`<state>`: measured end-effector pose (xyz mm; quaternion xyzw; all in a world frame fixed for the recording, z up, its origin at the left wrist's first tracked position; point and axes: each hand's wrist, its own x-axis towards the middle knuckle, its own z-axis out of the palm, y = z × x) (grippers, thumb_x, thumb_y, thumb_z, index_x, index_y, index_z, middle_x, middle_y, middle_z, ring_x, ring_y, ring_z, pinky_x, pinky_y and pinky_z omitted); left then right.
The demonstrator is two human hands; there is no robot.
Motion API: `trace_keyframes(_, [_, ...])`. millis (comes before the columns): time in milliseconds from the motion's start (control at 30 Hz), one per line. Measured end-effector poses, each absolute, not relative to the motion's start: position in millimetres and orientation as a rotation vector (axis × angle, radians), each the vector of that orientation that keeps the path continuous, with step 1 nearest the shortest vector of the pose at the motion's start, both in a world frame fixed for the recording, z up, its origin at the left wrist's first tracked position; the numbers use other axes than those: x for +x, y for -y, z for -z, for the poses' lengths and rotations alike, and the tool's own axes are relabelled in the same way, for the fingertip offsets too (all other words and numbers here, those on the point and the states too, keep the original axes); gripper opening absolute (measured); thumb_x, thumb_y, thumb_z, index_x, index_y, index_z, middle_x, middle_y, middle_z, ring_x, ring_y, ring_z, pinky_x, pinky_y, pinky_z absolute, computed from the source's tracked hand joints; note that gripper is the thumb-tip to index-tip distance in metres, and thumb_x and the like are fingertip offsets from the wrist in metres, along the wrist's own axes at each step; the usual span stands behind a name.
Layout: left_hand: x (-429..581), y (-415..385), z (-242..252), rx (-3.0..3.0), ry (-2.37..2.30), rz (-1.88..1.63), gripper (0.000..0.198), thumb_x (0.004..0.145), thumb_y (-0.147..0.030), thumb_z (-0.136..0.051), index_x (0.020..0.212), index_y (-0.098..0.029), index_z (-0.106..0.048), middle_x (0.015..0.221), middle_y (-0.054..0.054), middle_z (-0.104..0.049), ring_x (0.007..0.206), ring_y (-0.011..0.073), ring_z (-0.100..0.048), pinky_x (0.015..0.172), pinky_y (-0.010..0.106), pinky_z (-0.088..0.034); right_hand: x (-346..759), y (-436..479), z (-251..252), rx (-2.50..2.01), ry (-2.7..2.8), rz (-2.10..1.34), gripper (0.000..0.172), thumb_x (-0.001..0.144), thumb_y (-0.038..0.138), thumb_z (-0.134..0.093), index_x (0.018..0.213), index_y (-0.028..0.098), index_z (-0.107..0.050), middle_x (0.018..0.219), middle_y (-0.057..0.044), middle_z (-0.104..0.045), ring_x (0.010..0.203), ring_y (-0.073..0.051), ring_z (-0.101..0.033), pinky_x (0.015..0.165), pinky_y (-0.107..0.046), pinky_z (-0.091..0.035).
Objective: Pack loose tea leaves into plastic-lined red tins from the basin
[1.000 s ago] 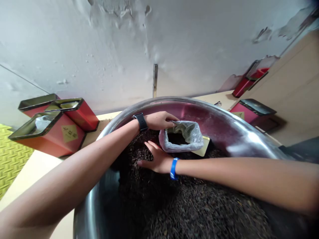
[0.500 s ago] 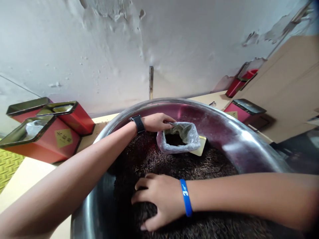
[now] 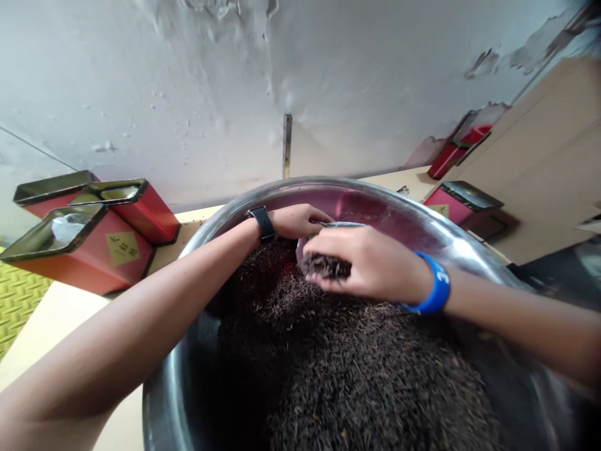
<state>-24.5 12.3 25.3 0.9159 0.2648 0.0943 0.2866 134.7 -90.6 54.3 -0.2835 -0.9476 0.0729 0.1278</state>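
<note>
A large metal basin [image 3: 164, 401] holds a heap of dark, dry tea leaves [image 3: 375, 382]. My left hand [image 3: 295, 220], with a black watch at its wrist, pinches the edge of a clear plastic bag [image 3: 345, 223] at the far side of the basin. Most of the bag and whatever it lines is hidden behind my right hand [image 3: 361, 260]. That hand, wearing a blue wristband, is curled around a clump of tea leaves [image 3: 327, 265] just over the near side of the bag.
On the left, several open red tins [image 3: 124, 247] with yellow labels stand on the pale tabletop [image 3: 70, 332]. Another red tin [image 3: 457, 203] is at the right, near a cardboard-coloured panel [image 3: 554, 156]. Behind rises a peeling wall [image 3: 225, 113].
My right hand has risen from the heap with tea leaves in it and moved forward to the bag, covering it. My left hand keeps its place at the bag's edge.
</note>
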Motion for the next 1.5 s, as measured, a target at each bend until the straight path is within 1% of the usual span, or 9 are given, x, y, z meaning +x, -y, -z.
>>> trace_keyframes(267, [-22,-21,-17,2.496,-0.756,-0.267,0.04,0.079,-0.03,-0.045,0.118,-0.022,-0.055,0.112,0.001,-0.061,0.094,0.0144,-0.055,0.084,0.023,-0.038,153,74,-37,-1.205,2.811,0.148,0.03,0.084,0.037,-0.044,0.095,0.014,-0.06,0.094,-0.01,-0.058,0.092,-0.022,-0.051,0.078,-0.036,-0.04])
trace_keyframes(367, [-22,-21,-17,2.498,-0.776,-0.273,0.04,0.079,-0.03,-0.045,0.117,-0.022,-0.056,0.111,0.002,-0.062,0.093,0.0151,-0.055,0.083,0.024,-0.039,139,113,-35,-1.026,2.781,0.009,0.031,0.089,0.034,-0.035,0.09,0.015,-0.059,0.09,-0.008,-0.057,0.088,-0.019,-0.05,0.078,-0.034,-0.039])
trace_keyframes(433, [-22,-20,-17,2.492,-0.804,-0.275,0.041,0.079,-0.031,-0.046,0.117,-0.021,-0.055,0.11,0.003,-0.062,0.093,0.0154,-0.055,0.083,0.024,-0.039,132,136,-21,-0.764,2.938,-0.325,0.033,0.088,0.04,-0.035,0.091,0.018,-0.059,0.084,-0.005,-0.057,0.08,-0.016,-0.051,0.072,-0.029,-0.041])
trace_keyframes(567, [-23,-21,-17,2.472,-0.822,-0.268,0.042,0.078,-0.031,-0.046,0.118,-0.021,-0.055,0.111,0.003,-0.062,0.093,0.0152,-0.055,0.083,0.024,-0.039,131,154,22,-0.583,3.064,-0.655,0.069,0.066,0.068,-0.049,0.11,0.015,-0.053,0.098,-0.009,-0.055,0.088,-0.021,-0.049,0.075,-0.032,-0.043])
trace_keyframes(667, [-23,-21,-17,2.465,-0.816,-0.263,0.042,0.079,-0.031,-0.046,0.118,-0.021,-0.055,0.11,0.002,-0.062,0.093,0.0149,-0.055,0.083,0.024,-0.039,133,157,35,-0.519,3.102,-0.692,0.083,0.056,0.071,-0.056,0.117,0.015,-0.047,0.105,-0.011,-0.052,0.09,-0.024,-0.048,0.074,-0.034,-0.044])
trace_keyframes(867, [-22,-21,-17,2.482,-0.82,-0.251,0.041,0.08,-0.031,-0.044,0.118,-0.019,-0.054,0.111,0.002,-0.061,0.093,0.0142,-0.055,0.084,0.023,-0.039,130,171,34,-0.386,3.279,-0.621,0.048,0.073,0.059,-0.048,0.104,0.023,-0.05,0.087,-0.003,-0.058,0.065,-0.016,-0.054,0.048,-0.026,-0.034])
trace_keyframes(1000, [-22,-23,-15,2.496,-0.82,-0.246,0.041,0.081,-0.032,-0.044,0.119,-0.018,-0.054,0.111,0.002,-0.061,0.093,0.0144,-0.055,0.084,0.024,-0.039,129,171,26,-0.362,3.303,-0.586,0.036,0.078,0.055,-0.043,0.095,0.024,-0.052,0.075,0.001,-0.06,0.056,-0.014,-0.054,0.043,-0.026,-0.025])
trace_keyframes(1233, [-23,-21,-17,2.486,-0.796,-0.251,0.042,0.08,-0.03,-0.045,0.119,-0.019,-0.054,0.112,0.002,-0.061,0.093,0.0149,-0.055,0.084,0.024,-0.039,133,120,-49,-0.669,3.014,-0.606,0.03,0.081,0.047,-0.048,0.095,0.021,-0.054,0.083,0.0,-0.061,0.072,-0.012,-0.056,0.061,-0.024,-0.038])
trace_keyframes(1500, [-24,-19,-22,2.513,-0.769,-0.265,0.038,0.08,-0.028,-0.042,0.114,-0.018,-0.057,0.108,0.002,-0.063,0.093,0.0142,-0.055,0.083,0.023,-0.039,154,53,-44,-1.218,2.719,0.061,0.036,0.079,0.043,-0.051,0.102,0.016,-0.058,0.1,-0.008,-0.059,0.089,-0.02,-0.054,0.076,-0.033,-0.041])
